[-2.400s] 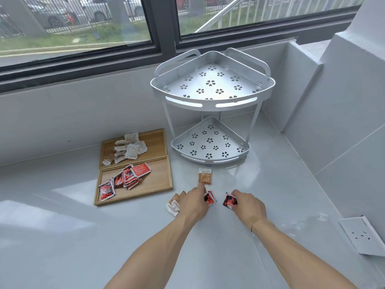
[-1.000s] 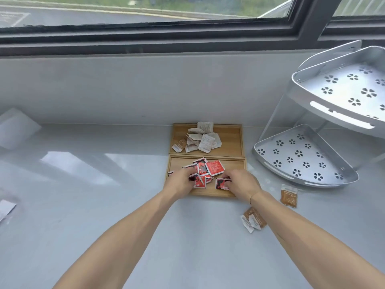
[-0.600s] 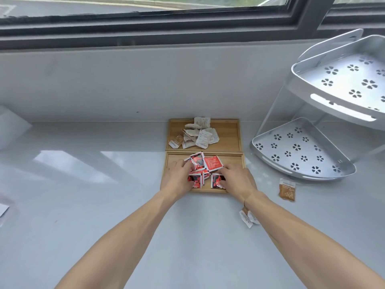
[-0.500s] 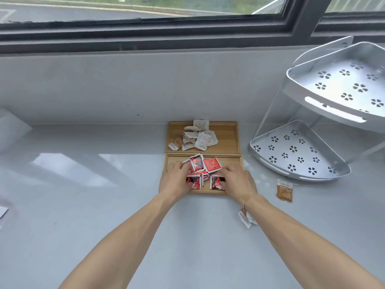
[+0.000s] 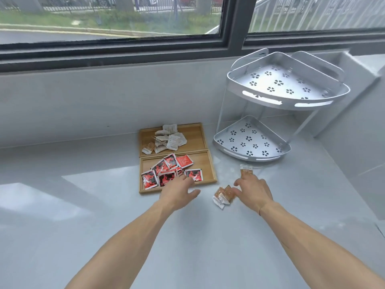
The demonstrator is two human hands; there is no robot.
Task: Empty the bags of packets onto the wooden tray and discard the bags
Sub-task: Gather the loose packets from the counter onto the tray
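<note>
Left hand sits palm down over the near edge of the wooden tray, fingers loosely spread and nothing in them, fingertips just about at the red packets. Right hand is flat-ish on the white counter to the right of the tray, fingers spread too, not gripping anything. Its thumb side is right up against a little clump of brown packets lying loose on the counter, and its fingertips reach up to a single brown packet lying closer to the rack. Can't really tell if the fingers actually touch that one.

Tray has two compartments. Far one holds a pile of pale beige packets, near one has the red ones scattered across its left and middle. So the brown ones are the only packets off the tray.

Silver two-tier corner rack stands to the right of the tray, with flower-shaped holes in both shelves. Big window runs along the back, with grass and a fence outside.
</note>
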